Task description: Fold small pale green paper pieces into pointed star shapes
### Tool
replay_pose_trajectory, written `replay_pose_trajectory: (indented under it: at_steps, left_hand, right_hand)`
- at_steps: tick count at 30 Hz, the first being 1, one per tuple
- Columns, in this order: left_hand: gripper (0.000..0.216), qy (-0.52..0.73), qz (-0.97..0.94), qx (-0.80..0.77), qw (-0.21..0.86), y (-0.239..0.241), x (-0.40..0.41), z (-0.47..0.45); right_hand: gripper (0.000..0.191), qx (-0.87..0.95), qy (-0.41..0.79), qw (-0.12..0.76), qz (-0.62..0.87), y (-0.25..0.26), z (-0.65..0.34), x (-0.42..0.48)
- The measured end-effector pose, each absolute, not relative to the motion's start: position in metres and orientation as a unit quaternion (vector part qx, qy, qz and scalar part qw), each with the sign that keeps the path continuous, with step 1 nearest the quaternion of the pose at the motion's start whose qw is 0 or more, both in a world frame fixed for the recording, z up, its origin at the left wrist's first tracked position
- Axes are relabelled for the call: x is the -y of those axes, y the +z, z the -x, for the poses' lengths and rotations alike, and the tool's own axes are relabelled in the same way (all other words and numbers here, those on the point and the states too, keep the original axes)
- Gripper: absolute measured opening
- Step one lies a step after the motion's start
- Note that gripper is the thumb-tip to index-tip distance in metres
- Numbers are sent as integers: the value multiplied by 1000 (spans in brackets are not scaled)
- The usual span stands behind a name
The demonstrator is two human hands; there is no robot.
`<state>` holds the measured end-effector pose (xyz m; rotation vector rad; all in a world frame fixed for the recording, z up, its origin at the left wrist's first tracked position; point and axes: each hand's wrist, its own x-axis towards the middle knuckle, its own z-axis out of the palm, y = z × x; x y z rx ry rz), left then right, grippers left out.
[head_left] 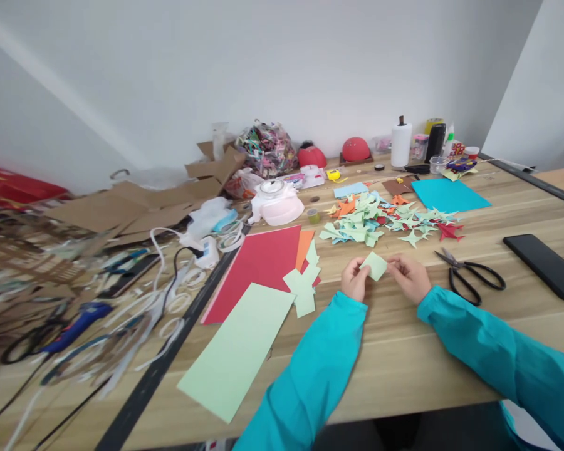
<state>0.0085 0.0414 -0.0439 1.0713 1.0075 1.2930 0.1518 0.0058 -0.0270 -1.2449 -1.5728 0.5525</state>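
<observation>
My left hand (355, 279) and my right hand (410, 277) pinch a small light green paper square (375, 265) between them, just above the wooden table (404, 357). Both arms wear teal sleeves. Behind the hands lies a pile of folded paper shapes (380, 219), mostly light green with some orange, blue and red. Black scissors (472, 274) lie just right of my right hand.
A long light green sheet (237, 347), cut green scraps (304, 285), a red sheet (258, 266) and an orange one lie at left. A blue sheet (449, 195) and black phone (548, 265) sit at right. Cardboard, tape rolls and cables clutter the far left.
</observation>
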Motion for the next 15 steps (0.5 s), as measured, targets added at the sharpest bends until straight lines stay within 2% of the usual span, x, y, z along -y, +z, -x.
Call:
replay_pose_trajectory:
  at_steps: [3, 9, 15]
  left_hand:
    - [24, 544, -421, -418, 593, -51, -44, -9]
    - [33, 501, -465, -393, 615, -46, -41, -6]
    - [49, 539, -406, -365, 642, -40, -41, -6]
  right_hand:
    - [28, 641, 273, 527, 487, -27, -153, -8]
    - [36, 640, 397, 504, 422, -26, -149, -7]
    - [39, 583, 508, 499, 393, -23, -147, -3]
